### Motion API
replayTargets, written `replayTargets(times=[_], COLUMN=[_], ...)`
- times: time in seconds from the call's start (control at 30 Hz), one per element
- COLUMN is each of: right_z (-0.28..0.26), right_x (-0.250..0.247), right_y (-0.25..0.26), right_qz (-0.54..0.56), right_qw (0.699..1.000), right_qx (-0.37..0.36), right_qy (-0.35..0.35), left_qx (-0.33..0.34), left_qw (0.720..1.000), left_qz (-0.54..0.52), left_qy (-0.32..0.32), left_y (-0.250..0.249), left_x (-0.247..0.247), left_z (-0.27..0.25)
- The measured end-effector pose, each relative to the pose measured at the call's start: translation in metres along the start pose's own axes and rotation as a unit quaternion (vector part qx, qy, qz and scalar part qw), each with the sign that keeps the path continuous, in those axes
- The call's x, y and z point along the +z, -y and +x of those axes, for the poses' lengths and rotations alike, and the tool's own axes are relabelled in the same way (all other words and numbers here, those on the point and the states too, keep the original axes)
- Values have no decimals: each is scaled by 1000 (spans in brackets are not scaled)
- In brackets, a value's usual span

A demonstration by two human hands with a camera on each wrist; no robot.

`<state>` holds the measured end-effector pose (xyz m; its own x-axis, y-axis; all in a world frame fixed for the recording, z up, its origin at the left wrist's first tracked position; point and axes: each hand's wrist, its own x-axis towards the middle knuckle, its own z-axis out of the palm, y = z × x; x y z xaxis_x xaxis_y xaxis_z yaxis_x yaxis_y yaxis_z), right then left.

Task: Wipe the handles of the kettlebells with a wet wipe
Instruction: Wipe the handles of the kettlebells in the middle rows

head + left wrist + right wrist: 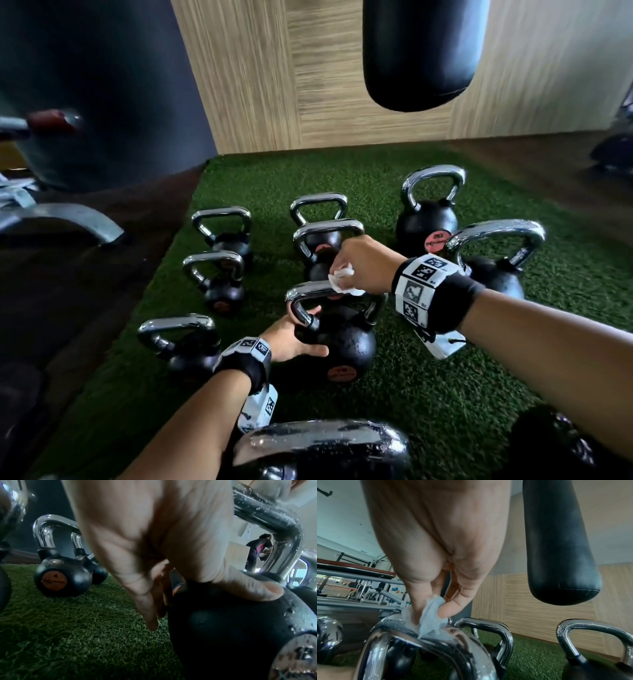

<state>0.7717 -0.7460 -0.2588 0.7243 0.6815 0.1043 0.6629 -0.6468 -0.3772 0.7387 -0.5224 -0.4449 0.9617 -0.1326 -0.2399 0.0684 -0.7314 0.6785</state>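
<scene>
A black kettlebell [342,342] with a wet chrome handle [308,291] stands on the green turf in the middle of the head view. My right hand [359,267] pinches a crumpled white wet wipe [342,279] and presses it onto the top bar of that handle. The right wrist view shows the wipe [433,615] held between thumb and fingers on the handle [399,634]. My left hand [291,339] rests against the ball's left side. In the left wrist view its thumb lies flat on the kettlebell [231,635] and the fingers [149,615] point straight down.
Several more chrome-handled kettlebells stand around on the turf [445,411], one large handle [322,445] right below my arms. A black punching bag [421,51] hangs ahead. A grey bench frame [68,219] lies left. A person [259,550] stands far off.
</scene>
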Motion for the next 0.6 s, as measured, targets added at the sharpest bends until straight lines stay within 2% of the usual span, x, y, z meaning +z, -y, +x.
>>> replayTargets(times=[0.2, 0.33, 0.5, 0.6], right_z=[8, 1, 2, 0], right_x=[11, 7, 8, 4], right_y=[12, 8, 16, 14], right_qz=[-34, -110, -169, -172], right_qw=[999, 993, 985, 984], right_qx=[22, 35, 9, 20], right_qy=[29, 26, 35, 32], left_qx=[18, 23, 21, 13], left_qw=[1000, 999, 999, 999], left_qz=[-11, -16, -26, -26], left_qy=[-12, -19, -25, -25], left_y=[5, 2, -2, -2], left_x=[1, 2, 2, 3], left_z=[6, 4, -1, -3])
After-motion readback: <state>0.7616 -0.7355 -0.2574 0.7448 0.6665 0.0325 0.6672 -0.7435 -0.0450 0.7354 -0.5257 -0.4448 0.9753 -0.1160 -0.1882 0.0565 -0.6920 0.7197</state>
